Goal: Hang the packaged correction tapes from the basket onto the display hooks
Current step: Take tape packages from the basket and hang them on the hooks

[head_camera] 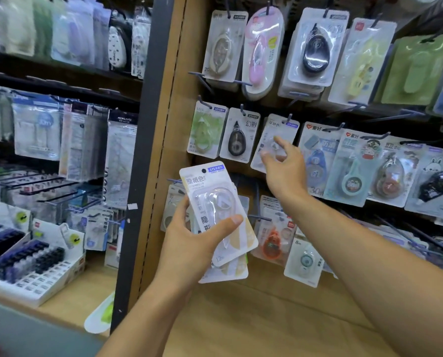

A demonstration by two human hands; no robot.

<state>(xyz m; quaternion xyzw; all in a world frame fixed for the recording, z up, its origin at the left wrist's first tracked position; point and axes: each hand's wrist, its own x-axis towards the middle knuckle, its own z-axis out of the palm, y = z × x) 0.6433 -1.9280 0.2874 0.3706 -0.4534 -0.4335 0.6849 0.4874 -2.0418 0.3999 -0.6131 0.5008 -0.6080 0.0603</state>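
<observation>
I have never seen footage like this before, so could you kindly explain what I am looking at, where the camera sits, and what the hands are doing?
There is no machine here: one wide-angle camera worn on a person's head looks forward and down at their bare hands in a stationery shop. The left hand grips a small stack of packaged correction tapes, thumb across the top pack. The right hand reaches, fingers loosely spread, to a matching hung pack on a display hook in the middle row. Whether it touches that pack is unclear. Around it hang other carded correction tapes on a wooden display panel.
</observation>
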